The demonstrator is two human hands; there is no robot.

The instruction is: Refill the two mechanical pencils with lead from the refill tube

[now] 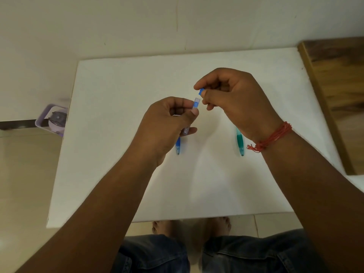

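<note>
- The person stands at a white counter (118, 174), both hands raised over its middle.
- The left hand (165, 127) has its fingers curled round a clear lead refill tube (196, 103); the tube's upper end sticks out past the thumb and forefinger, its lower end shows below the palm.
- A blue label sits on the tube near the top; there is print on it, too small and blurred to read.
- The right hand (232, 101) pinches a small blue cap (201, 91) between thumb and forefinger, just above and clear of the tube's open end.
- A blue mechanical pencil (178, 146) lies on the counter under the left hand, only its near end showing.
- A green mechanical pencil (240, 142) lies well apart to the right, partly behind the right wrist.
- A red thread bracelet (273, 136) is wound round the right wrist.
- A lilac bin (42, 119) stands on the floor off the counter's left edge.
</note>
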